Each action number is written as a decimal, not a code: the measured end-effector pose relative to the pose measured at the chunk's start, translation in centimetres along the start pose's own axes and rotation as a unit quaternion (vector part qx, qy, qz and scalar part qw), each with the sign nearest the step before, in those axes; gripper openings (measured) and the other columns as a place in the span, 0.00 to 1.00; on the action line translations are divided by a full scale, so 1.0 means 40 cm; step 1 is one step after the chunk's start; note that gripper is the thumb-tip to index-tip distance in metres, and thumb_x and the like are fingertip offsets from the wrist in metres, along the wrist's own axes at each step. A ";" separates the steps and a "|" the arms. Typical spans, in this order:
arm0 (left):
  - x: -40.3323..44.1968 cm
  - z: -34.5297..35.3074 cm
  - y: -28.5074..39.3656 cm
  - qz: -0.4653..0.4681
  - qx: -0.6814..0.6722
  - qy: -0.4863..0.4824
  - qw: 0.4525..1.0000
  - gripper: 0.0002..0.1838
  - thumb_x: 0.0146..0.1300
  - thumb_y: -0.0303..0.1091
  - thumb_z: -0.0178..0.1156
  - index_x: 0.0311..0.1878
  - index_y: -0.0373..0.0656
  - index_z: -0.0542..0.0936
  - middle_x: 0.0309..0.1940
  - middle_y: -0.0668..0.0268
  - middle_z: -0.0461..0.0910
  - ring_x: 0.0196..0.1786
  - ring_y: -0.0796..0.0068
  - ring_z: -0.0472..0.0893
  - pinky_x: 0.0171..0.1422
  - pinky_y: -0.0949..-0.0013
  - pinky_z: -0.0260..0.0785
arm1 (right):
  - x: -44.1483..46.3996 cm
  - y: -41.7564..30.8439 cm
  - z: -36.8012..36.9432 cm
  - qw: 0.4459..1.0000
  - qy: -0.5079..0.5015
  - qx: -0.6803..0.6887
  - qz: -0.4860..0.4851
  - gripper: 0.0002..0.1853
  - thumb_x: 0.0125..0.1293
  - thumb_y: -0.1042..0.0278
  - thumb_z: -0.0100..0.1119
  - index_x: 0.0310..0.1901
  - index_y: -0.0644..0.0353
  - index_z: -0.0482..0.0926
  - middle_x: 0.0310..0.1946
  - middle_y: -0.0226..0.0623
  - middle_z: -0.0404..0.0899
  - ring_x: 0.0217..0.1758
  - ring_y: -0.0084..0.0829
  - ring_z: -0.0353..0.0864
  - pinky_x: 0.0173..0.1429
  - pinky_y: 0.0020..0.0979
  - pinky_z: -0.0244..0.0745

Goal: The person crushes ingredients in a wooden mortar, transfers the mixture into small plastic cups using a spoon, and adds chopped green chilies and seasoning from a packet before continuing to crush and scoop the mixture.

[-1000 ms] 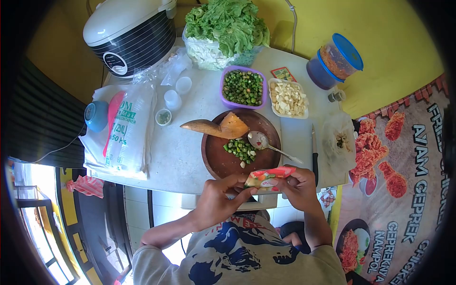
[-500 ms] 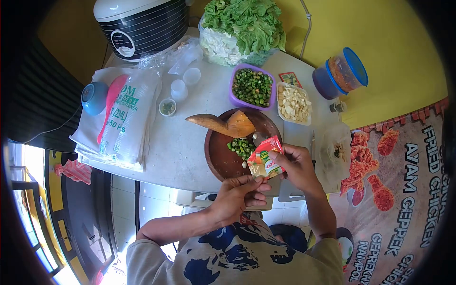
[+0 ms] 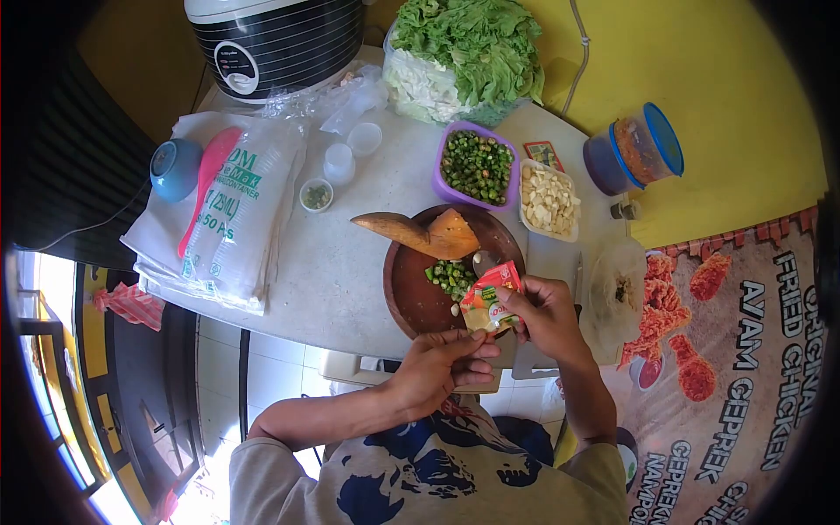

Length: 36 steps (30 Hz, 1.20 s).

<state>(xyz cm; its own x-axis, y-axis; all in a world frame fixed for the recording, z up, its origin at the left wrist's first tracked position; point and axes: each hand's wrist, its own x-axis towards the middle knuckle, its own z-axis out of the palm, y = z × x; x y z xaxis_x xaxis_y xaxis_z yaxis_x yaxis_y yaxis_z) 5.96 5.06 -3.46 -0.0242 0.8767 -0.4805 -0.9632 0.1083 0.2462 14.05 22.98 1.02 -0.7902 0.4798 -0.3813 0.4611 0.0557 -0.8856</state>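
Note:
A red and green packet (image 3: 492,300) is held upright over the near edge of a brown round mortar (image 3: 405,289). My right hand (image 3: 551,317) grips its right side, and my left hand (image 3: 442,367) pinches its lower left corner between thumb and finger. Inside the mortar lie chopped green chilies (image 3: 448,276) and a few pale pieces. A wooden pestle (image 3: 411,233) rests across the mortar's far side, its handle pointing left. The spoon (image 3: 483,260) in the mortar is mostly hidden behind the packet.
Behind the mortar stand a purple tub of chilies (image 3: 477,166), a tray of pale chopped pieces (image 3: 549,199) and leafy lettuce (image 3: 472,52). Plastic packs (image 3: 227,219), small cups (image 3: 339,164) and a rice cooker (image 3: 280,52) are left. Lidded tubs (image 3: 634,149) stand right.
The packet has gone from lying nearly flat between both hands to upright, its printed face showing. The view has shifted, so the tabletop items appear farther right.

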 end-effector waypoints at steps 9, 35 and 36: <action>-0.002 0.024 0.022 0.001 -0.019 0.013 1.000 0.13 0.75 0.37 0.54 0.53 0.37 0.78 0.42 0.67 0.82 0.38 0.81 0.81 0.46 0.74 0.80 | 0.006 -0.008 -0.009 1.000 0.013 0.016 0.010 0.15 0.71 0.61 0.63 0.31 0.64 0.81 0.18 0.24 0.74 0.16 0.12 0.69 0.18 0.20 0.64; 0.011 0.032 0.005 -0.013 -0.001 0.015 1.000 0.13 0.76 0.37 0.53 0.53 0.39 0.77 0.42 0.69 0.82 0.38 0.83 0.82 0.49 0.74 0.82 | -0.020 -0.011 -0.022 0.999 0.037 0.031 0.025 0.14 0.71 0.62 0.63 0.33 0.66 0.82 0.18 0.24 0.74 0.16 0.12 0.68 0.17 0.20 0.63; 0.012 0.033 0.006 -0.014 0.000 0.014 1.000 0.13 0.76 0.37 0.53 0.53 0.39 0.77 0.42 0.69 0.82 0.38 0.83 0.82 0.49 0.74 0.82 | -0.020 -0.011 -0.024 0.999 0.036 0.023 0.027 0.14 0.71 0.62 0.63 0.33 0.66 0.82 0.18 0.24 0.74 0.16 0.12 0.68 0.17 0.20 0.63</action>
<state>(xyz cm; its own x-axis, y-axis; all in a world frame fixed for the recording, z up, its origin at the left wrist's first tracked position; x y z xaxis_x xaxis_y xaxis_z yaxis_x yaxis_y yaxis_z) 6.08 6.12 -2.51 -0.0055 0.8599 -0.5104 -0.9636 0.1319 0.2325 14.88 23.44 1.96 -0.7329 0.5428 -0.4102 0.4823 -0.0107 -0.8759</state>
